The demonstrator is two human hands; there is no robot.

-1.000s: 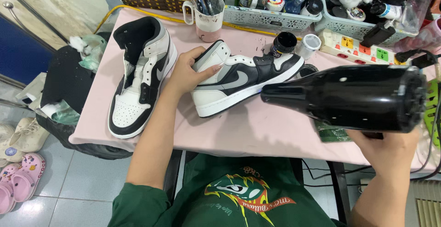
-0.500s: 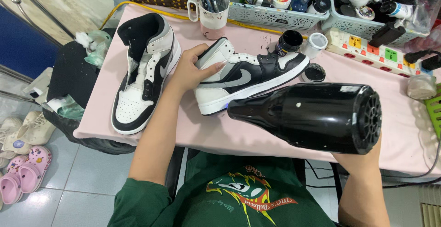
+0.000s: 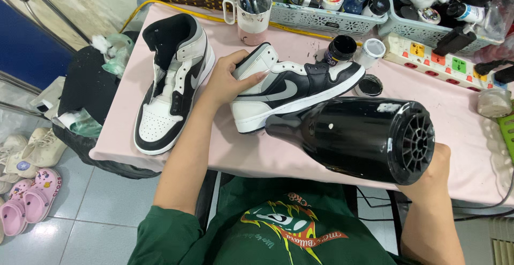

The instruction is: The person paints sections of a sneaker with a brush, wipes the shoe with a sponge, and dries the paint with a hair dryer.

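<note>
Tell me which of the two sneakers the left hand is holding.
The right-hand sneaker, lying on its side with its toe toward the left hand, which grips its toe end. The other sneaker stands sole-down further left, untouched.

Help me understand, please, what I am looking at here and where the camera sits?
The camera is worn on a person's head and looks down at their own hands over a pink table. The left hand grips the heel end of a black, white and grey sneaker lying on the table. The right hand holds a black hair dryer, nozzle aimed toward that shoe. A matching second sneaker lies to the left. Behind stand a mug of brushes, small paint jars, baskets and a power strip.
</note>
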